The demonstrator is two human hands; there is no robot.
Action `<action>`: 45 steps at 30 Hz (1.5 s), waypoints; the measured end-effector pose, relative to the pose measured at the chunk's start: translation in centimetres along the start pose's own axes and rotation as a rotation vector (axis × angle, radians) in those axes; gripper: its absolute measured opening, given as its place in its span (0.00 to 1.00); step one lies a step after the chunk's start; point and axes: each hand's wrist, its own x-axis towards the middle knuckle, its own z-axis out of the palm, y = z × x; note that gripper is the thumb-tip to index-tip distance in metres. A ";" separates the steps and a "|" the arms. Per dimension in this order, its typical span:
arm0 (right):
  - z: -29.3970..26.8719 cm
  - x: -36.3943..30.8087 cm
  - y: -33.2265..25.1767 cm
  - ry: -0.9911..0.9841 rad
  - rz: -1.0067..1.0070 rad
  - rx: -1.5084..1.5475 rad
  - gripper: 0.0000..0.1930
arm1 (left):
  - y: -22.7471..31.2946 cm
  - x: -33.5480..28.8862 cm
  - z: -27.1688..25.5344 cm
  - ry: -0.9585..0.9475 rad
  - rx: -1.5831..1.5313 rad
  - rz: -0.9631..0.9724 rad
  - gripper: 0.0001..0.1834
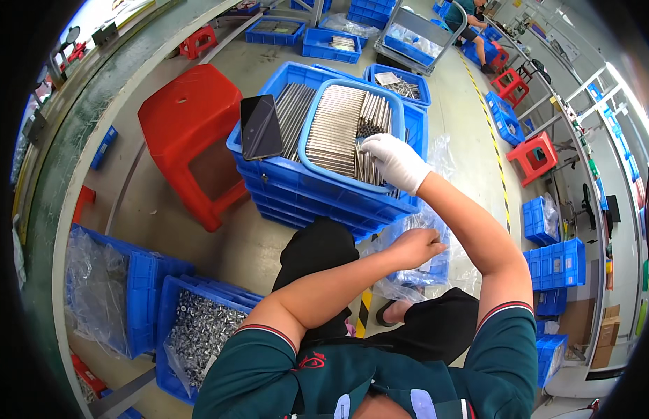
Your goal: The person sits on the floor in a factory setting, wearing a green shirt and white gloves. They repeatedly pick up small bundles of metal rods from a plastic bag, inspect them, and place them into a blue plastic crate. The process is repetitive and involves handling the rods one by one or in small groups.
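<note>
My right hand (395,163), in a white glove, reaches into the light blue tray (312,115) with its fingers curled at the metal rods. Slim, shiny metal rods (333,126) lie side by side in a wide row there, with shorter-looking bundles (375,112) at the right. The fingers close around rods near the tray's lower right corner; how many is hidden. My bare left hand (414,248) hangs over my lap, below the right forearm. Its fingers are bent together, and anything inside them is out of sight.
The tray rests on stacked blue crates (303,183) holding more rods (294,112); a black phone (261,127) lies on their left edge. A red stool (188,115) stands left. At lower left is a crate of small metal parts (202,332). A person (471,24) sits far off.
</note>
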 end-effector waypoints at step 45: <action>2.8 5.3 4.8 -0.563 0.493 -0.108 0.17 | -0.7 0.8 1.5 -0.014 -0.024 -0.020 0.17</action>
